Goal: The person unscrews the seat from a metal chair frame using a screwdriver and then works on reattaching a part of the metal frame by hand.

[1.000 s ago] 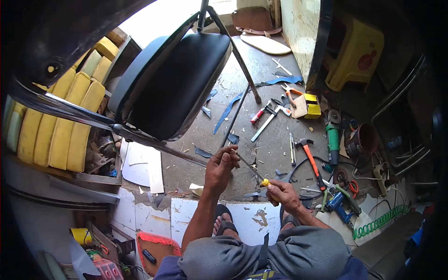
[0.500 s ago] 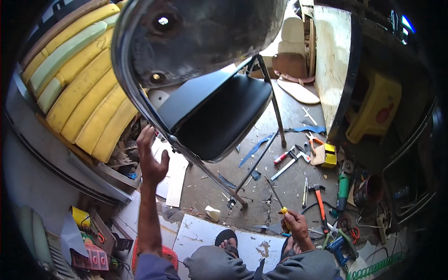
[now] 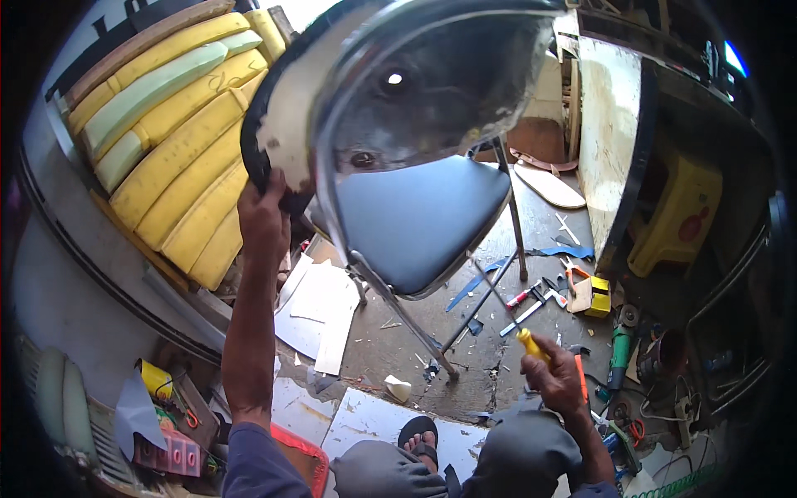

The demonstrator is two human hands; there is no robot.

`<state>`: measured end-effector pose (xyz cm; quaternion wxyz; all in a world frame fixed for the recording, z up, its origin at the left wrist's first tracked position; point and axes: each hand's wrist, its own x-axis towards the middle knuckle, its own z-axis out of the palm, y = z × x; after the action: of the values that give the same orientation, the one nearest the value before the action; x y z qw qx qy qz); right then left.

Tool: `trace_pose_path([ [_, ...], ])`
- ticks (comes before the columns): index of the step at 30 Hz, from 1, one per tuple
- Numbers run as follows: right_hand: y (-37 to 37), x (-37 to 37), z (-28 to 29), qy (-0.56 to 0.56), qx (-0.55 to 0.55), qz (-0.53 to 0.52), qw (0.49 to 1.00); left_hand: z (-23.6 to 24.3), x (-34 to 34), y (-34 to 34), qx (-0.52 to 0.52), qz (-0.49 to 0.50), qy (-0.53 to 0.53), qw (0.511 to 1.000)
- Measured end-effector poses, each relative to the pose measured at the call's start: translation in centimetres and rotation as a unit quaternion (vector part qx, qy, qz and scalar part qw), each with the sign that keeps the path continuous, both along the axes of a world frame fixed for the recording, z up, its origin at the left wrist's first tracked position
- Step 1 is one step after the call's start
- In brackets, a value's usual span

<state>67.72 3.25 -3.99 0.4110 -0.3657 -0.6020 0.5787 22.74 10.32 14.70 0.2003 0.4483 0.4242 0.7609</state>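
A metal-framed chair stands before me with a black padded seat (image 3: pixel 423 220). Its dark, bare back panel (image 3: pixel 448 100) has round holes in it and sits inside the tubular metal frame (image 3: pixel 322 137). At the left of that frame is a backrest pad (image 3: pixel 290 133), cream on its inner face with a black rim. My left hand (image 3: pixel 266 212) is closed on the pad's lower edge. In my right hand (image 3: pixel 558 378) is a screwdriver (image 3: pixel 531 344), gripped by its yellow handle, the shaft pointing up and left toward the seat's front edge.
Yellow and pale green foam pads (image 3: pixel 178 166) are stacked at the left. Pliers (image 3: pixel 571 272), a green angle grinder (image 3: pixel 621 344) and fabric scraps lie on the floor at right. White sheets (image 3: pixel 320 307) lie beside the chair. A yellow stool (image 3: pixel 677 212) stands far right.
My left hand, open before, has risen and now grips the backrest pad, which has come into view. The screwdriver has moved up toward the seat. The view has shifted, placing the chair farther right.
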Motion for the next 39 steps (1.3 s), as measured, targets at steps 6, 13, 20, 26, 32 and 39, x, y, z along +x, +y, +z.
trace_pose_path([
  [6,-2.7,-3.7,9.7,-0.048,0.130,-0.035,0.990,7.1,4.0,-2.9,0.034,-0.069,-0.003,0.997],
  [13,-5.1,-6.8,12.4,-0.056,0.181,-0.087,0.978,5.6,5.6,-2.3,0.040,-0.036,0.088,0.995],
  [20,-6.5,-9.1,14.6,-0.053,0.243,-0.133,0.960,7.6,8.8,-1.7,0.036,-0.085,0.063,0.994],
  [26,-7.0,-9.5,15.3,-0.063,0.252,-0.157,0.953,8.1,9.4,-1.7,0.039,-0.190,0.085,0.977],
  [32,-6.8,-9.7,16.0,-0.067,0.277,-0.153,0.946,7.7,10.3,-2.0,0.083,-0.173,0.115,0.975],
  [39,-6.6,-10.3,17.4,-0.093,0.262,-0.146,0.949,8.2,10.6,-2.4,0.090,-0.170,0.126,0.973],
])
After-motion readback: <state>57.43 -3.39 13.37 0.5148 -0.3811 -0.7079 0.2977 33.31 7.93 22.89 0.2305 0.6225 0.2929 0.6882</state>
